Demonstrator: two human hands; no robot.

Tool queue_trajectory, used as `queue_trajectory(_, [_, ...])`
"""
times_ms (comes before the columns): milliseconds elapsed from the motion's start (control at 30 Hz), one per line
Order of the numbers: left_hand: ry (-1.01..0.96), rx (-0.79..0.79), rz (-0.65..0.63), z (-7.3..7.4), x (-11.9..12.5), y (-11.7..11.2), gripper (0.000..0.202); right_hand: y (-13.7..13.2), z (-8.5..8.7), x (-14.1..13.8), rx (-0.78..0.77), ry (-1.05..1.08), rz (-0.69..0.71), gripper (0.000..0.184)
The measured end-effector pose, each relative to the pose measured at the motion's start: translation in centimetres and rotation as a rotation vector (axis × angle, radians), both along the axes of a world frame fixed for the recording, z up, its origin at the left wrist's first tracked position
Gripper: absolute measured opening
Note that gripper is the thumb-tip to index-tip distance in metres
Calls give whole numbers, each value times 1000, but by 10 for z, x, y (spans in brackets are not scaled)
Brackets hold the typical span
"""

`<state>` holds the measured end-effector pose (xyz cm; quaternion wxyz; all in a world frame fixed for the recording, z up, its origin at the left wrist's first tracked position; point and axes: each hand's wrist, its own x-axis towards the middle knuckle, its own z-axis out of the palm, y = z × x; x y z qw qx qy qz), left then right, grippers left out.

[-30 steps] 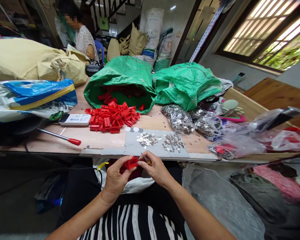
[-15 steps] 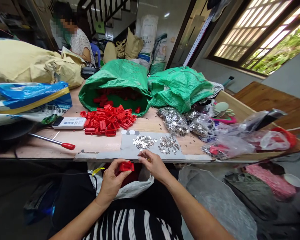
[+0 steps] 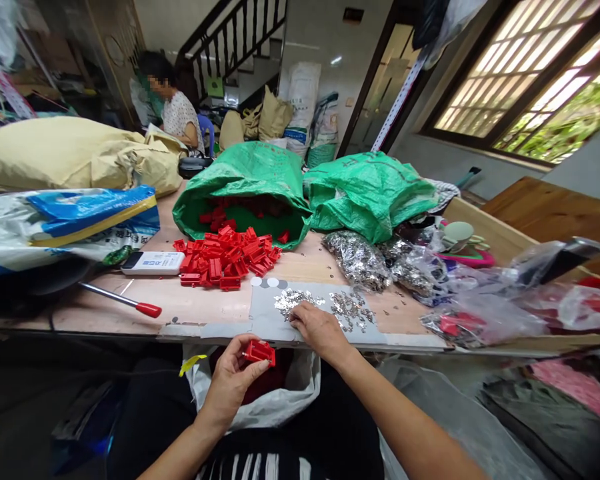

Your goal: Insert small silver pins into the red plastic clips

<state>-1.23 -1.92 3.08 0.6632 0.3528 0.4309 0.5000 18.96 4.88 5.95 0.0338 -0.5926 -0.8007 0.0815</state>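
My left hand (image 3: 233,379) grips a red plastic part (image 3: 260,353) between thumb and fingers, above an open white sack (image 3: 300,393) on my lap. My right hand (image 3: 320,330) reaches over the table edge, its fingertips bunched at the near side of a pile of small shiny metal pieces (image 3: 291,300). Whatever may be between those fingertips is too small to make out. A second pile of metal pieces (image 3: 350,308) lies just to the right on the same grey sheet (image 3: 265,313). Farther back, a heap of red plastic parts (image 3: 225,257) spills from a green sack (image 3: 260,163).
Another green sack (image 3: 370,190) and clear bags of metal pieces (image 3: 357,257) stand at the back right. On the left are a white box-shaped device (image 3: 153,263), a lever with a red grip (image 3: 147,309) and a blue-white bag (image 3: 90,213). A person (image 3: 180,113) sits beyond.
My right hand has moved from beside the red part forward to the metal pile. My left hand still holds the red part. The camera view has tilted up.
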Motion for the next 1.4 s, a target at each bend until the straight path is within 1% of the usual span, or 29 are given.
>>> queue_trajectory(167, [-48,-23,45,3,5,1,40,2,8,-2,-16,-12,-6,16])
queue_trajectory(267, [-48,-38,86,2,7,1,42,4,14,-3,-70,-30,-9,13])
queue_trajectory(333, [-59,-39,91,1,8,1,42,5,16,-3,-72,-41,-6,12])
queue_trajectory(400, [-72,-40,94,2,9,1,42,5,14,-3,-48,-43,3,12])
queue_trajectory(533, [-99,-67,126,6,8,1,45,2,7,-1,7,-20,10,9])
queue_trajectory(633, [-138,-114,145,10,8,1,47,0,2,-1,14,17,0,7])
queue_trajectory(733, [-169,-147,138,13,9,2,47,0,2,-2,8,44,-23,6])
queue_trajectory(833, [-179,-148,118,14,8,2,46,1,2,-2,3,68,-52,11])
queue_trajectory(900, [-188,-148,108,14,8,2,46,2,2,-2,24,108,-28,17])
queue_trajectory(967, [-204,-154,97,14,6,3,45,3,1,-2,44,150,11,18])
queue_trajectory(1067, [-253,-146,80,17,3,6,46,2,3,-3,74,274,47,17])
queue_trajectory(1167, [-303,-113,103,22,-1,11,47,-4,9,-8,101,526,56,11])
queue_trajectory(1267, [-308,-94,116,27,-3,16,49,-13,17,-18,30,742,29,7])
queue_trajectory(1400, [-310,-63,111,31,-3,19,52,-23,23,-35,-84,915,36,7])
